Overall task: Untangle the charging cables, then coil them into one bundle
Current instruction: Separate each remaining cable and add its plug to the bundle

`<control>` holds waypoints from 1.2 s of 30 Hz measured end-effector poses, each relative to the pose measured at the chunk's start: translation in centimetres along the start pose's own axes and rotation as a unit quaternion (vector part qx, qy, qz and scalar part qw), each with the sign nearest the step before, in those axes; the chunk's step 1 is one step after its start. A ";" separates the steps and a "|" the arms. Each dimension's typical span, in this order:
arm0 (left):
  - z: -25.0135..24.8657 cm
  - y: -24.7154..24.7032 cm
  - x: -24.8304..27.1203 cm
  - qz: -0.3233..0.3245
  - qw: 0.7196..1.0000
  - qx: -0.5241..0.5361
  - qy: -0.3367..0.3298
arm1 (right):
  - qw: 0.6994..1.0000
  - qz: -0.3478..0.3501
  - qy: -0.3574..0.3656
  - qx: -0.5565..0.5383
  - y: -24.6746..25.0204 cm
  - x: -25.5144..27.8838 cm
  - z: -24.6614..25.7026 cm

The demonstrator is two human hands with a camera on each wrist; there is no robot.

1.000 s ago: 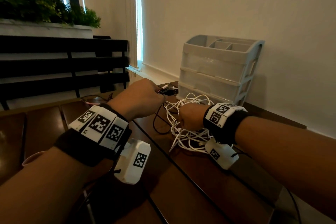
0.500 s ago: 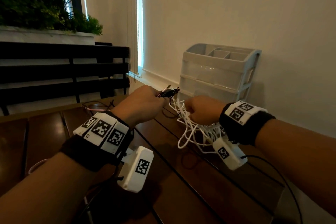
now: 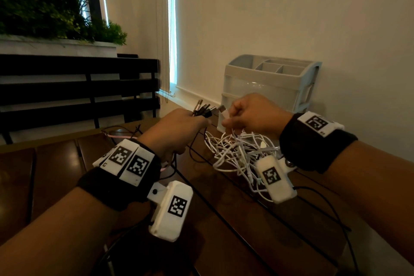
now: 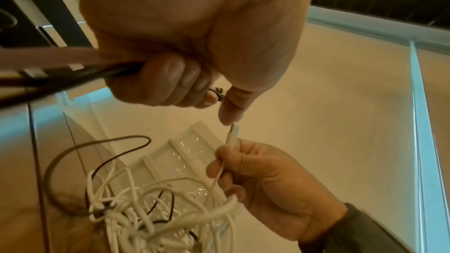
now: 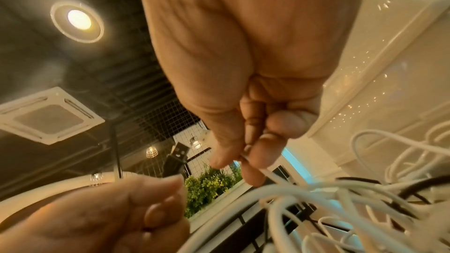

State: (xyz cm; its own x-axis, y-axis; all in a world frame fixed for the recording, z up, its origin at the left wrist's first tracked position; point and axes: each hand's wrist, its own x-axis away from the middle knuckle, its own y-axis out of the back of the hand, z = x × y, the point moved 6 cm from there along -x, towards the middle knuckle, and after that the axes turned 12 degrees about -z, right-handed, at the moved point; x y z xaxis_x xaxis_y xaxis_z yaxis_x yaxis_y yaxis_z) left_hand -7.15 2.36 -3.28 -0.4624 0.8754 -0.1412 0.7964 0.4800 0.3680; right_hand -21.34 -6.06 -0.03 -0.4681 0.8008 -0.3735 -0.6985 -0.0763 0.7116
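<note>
My left hand (image 3: 179, 127) grips a fan of several black cable plugs (image 3: 202, 110), raised above the wooden table (image 3: 224, 242); their dark cords (image 4: 60, 76) trail out of the fist. My right hand (image 3: 251, 116) pinches the plug end of a white cable (image 3: 224, 113) between thumb and fingers, its tip almost touching the left thumb (image 4: 231, 107). From that hand the white cable (image 4: 220, 170) runs down into a tangled heap of white cables (image 3: 237, 154) on the table, with a black cable (image 4: 73, 153) looped through it. A black USB plug (image 5: 176, 159) shows above the left fingers.
A grey plastic drawer organiser (image 3: 268, 87) stands against the wall right behind the hands. A pink cable (image 3: 118, 135) lies at the table's far left edge. Beyond are a black slatted bench (image 3: 78, 96) and a planter of greenery (image 3: 56, 15).
Both hands have risen. My right hand left the white heap, lifted a white cable's plug end and brought it to the black plugs in my left hand.
</note>
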 end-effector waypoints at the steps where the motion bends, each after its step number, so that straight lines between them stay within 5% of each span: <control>1: 0.1 -0.1 0.0 0.005 1.000 0.018 0.005 | 0.999 -0.002 -0.011 -0.042 0.2 0.2 0.2; 11: 0.5 -1.5 0.2 0.050 0.994 0.098 -0.012 | 0.978 0.030 -0.084 -0.191 -1.5 1.9 0.5; 22: 0.7 -2.0 0.4 0.050 0.989 0.139 -0.024 | 0.963 -0.024 -0.092 -0.254 -2.4 2.1 0.6; 25: 0.4 -2.2 0.6 0.046 0.987 0.146 -0.046 | 0.952 0.040 -0.122 -0.279 -3.4 2.6 0.7; 29: -0.3 -1.9 0.6 0.024 0.984 0.165 -0.066 | 0.959 0.185 -0.128 -0.174 -5.2 3.9 0.4; 36: -0.2 -0.2 -0.6 -0.020 0.960 0.275 -0.057 | 0.986 0.160 -0.044 0.020 -3.9 2.8 -0.4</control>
State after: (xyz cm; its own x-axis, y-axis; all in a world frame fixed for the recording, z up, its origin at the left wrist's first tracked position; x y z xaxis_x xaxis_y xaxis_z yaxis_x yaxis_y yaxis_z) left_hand -7.06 1.77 -3.11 -0.4764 0.8413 -0.2554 0.8786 0.4441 -0.1758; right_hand -20.14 -3.75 -4.06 -0.6113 0.7880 -0.0733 -0.4990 -0.3118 0.8086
